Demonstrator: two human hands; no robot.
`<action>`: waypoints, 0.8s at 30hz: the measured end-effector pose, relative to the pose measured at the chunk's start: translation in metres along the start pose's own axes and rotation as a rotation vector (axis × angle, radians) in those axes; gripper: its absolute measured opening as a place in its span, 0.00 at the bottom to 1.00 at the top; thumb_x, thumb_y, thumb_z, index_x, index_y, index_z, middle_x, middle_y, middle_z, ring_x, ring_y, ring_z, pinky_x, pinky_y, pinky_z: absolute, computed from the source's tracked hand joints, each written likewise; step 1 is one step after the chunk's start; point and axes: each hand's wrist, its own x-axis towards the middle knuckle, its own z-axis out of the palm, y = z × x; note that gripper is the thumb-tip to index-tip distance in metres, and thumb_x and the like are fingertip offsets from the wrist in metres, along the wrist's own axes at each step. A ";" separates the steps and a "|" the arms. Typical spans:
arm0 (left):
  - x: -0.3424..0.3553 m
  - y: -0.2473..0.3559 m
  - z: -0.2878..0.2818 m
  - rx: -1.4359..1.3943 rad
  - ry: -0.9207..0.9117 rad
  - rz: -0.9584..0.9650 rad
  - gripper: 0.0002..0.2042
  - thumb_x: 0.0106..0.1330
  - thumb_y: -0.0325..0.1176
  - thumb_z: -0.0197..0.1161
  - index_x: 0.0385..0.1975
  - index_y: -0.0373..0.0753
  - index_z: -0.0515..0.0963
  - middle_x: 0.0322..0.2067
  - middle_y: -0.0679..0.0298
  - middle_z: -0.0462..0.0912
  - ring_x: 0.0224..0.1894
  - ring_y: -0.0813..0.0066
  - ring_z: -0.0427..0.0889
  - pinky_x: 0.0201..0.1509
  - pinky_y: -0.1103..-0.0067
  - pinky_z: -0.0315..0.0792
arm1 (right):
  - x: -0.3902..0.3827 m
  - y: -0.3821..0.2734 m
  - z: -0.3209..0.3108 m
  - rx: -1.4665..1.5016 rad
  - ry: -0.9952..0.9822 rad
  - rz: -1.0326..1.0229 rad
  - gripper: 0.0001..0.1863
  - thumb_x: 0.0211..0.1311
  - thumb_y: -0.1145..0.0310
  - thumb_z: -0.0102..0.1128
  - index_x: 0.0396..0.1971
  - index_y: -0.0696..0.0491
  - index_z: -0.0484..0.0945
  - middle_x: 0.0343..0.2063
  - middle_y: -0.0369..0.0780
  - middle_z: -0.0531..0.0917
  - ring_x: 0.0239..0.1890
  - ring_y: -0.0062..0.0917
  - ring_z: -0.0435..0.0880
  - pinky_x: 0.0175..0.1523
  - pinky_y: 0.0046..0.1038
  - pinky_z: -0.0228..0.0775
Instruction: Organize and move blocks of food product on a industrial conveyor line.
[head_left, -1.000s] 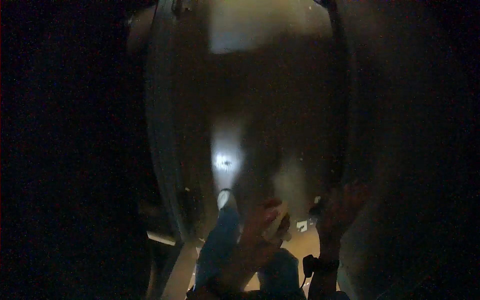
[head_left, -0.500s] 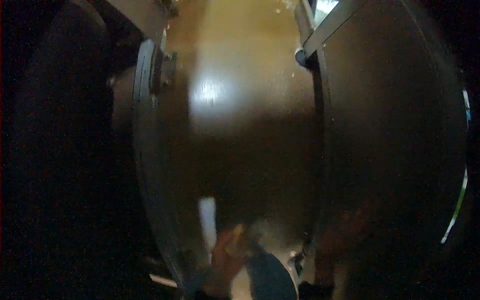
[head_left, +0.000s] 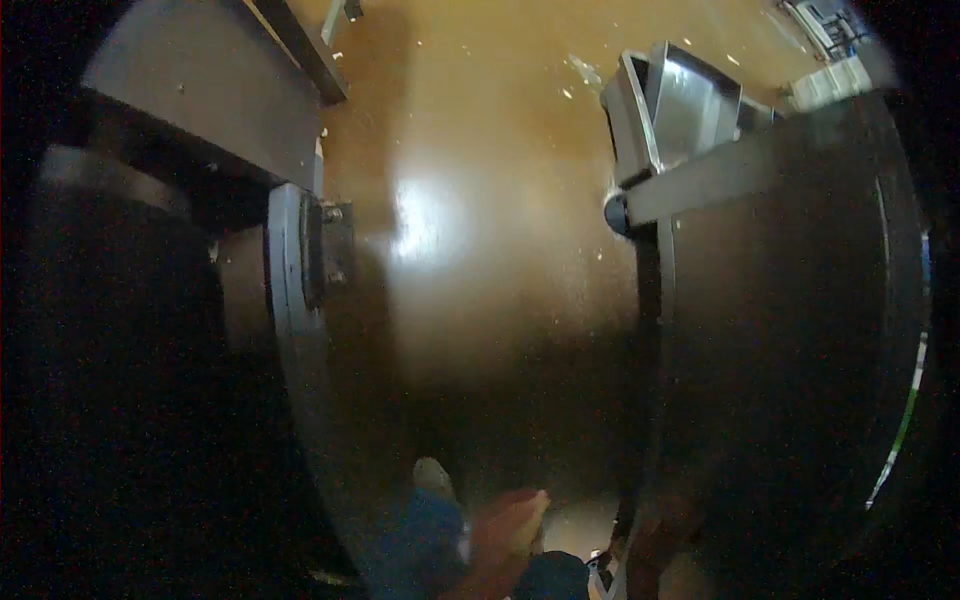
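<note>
Dark panel stands right of the brown floor, right hand near it, left hand above the floor; I cannot tell either grip. Dimness could cause a bump.

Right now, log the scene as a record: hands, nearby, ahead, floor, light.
left hand: low centre, beside a blue trouser leg; blurred, grip unclear
right hand: low right, very dim, grip unclear
foot: one shoe visible beyond that trouser leg
ahead right: shiny grey box-like object
floor: brown, glossy, pale scraps scattered toward the top
light: bright glare mid-floor, sides nearly black
</note>
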 end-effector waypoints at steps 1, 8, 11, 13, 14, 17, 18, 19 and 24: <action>0.020 -0.001 0.006 -0.018 0.008 0.008 0.16 0.71 0.34 0.63 0.56 0.37 0.78 0.46 0.55 0.82 0.46 0.59 0.83 0.49 0.67 0.81 | -0.001 0.001 -0.005 -0.034 -0.037 0.010 0.29 0.73 0.62 0.54 0.69 0.57 0.64 0.73 0.51 0.63 0.77 0.49 0.54 0.79 0.53 0.41; 0.108 -0.055 -0.004 -0.201 0.062 0.202 0.17 0.66 0.35 0.66 0.54 0.41 0.79 0.45 0.61 0.84 0.49 0.66 0.83 0.51 0.72 0.80 | 0.005 0.023 -0.039 -0.446 -0.237 -0.004 0.29 0.72 0.62 0.55 0.69 0.57 0.64 0.73 0.51 0.63 0.77 0.48 0.54 0.79 0.53 0.41; 0.127 -0.035 -0.035 -0.425 0.041 0.050 0.16 0.67 0.36 0.65 0.53 0.42 0.79 0.45 0.62 0.83 0.49 0.67 0.83 0.52 0.71 0.79 | 0.034 0.026 -0.042 -1.054 -0.121 -0.285 0.30 0.72 0.63 0.56 0.69 0.57 0.64 0.73 0.51 0.63 0.77 0.48 0.54 0.79 0.53 0.41; 0.140 -0.010 -0.065 -0.227 0.123 0.158 0.15 0.68 0.37 0.64 0.52 0.42 0.79 0.45 0.63 0.83 0.48 0.68 0.83 0.52 0.71 0.80 | 0.124 -0.074 -0.113 -0.379 -0.350 -0.016 0.31 0.69 0.63 0.57 0.69 0.57 0.64 0.73 0.52 0.62 0.77 0.49 0.54 0.79 0.53 0.42; 0.146 0.027 -0.079 -0.691 0.124 -0.099 0.14 0.69 0.37 0.63 0.51 0.41 0.78 0.44 0.62 0.83 0.46 0.69 0.83 0.48 0.72 0.79 | 0.185 -0.141 -0.171 -0.103 -0.393 0.169 0.32 0.68 0.63 0.57 0.69 0.58 0.64 0.73 0.53 0.62 0.77 0.49 0.54 0.79 0.53 0.42; 0.163 0.162 -0.123 -1.124 0.204 -0.347 0.13 0.70 0.36 0.62 0.51 0.39 0.77 0.42 0.61 0.83 0.41 0.70 0.82 0.42 0.73 0.78 | 0.226 -0.073 -0.113 -0.142 -0.112 -0.202 0.31 0.66 0.66 0.57 0.68 0.60 0.66 0.72 0.53 0.62 0.76 0.49 0.56 0.78 0.52 0.43; 0.164 0.205 -0.137 -1.083 0.288 -0.334 0.14 0.71 0.35 0.61 0.52 0.38 0.77 0.41 0.60 0.83 0.39 0.71 0.81 0.40 0.73 0.77 | 0.241 -0.078 -0.119 -0.142 -0.120 -0.208 0.31 0.66 0.66 0.57 0.68 0.60 0.66 0.72 0.53 0.62 0.76 0.49 0.56 0.78 0.52 0.43; 0.167 0.242 -0.144 -1.084 0.293 -0.352 0.15 0.70 0.33 0.60 0.54 0.36 0.75 0.39 0.59 0.82 0.36 0.69 0.80 0.38 0.73 0.75 | 0.262 -0.085 -0.124 -0.104 -0.074 -0.195 0.30 0.67 0.67 0.56 0.67 0.60 0.66 0.71 0.53 0.63 0.76 0.49 0.57 0.78 0.51 0.44; 0.185 0.327 -0.164 -1.315 0.171 -0.148 0.15 0.69 0.34 0.62 0.53 0.37 0.77 0.39 0.56 0.80 0.33 0.66 0.75 0.34 0.72 0.70 | 0.359 -0.140 -0.145 0.165 0.034 -0.146 0.28 0.73 0.65 0.47 0.69 0.60 0.64 0.70 0.53 0.65 0.75 0.51 0.58 0.77 0.57 0.41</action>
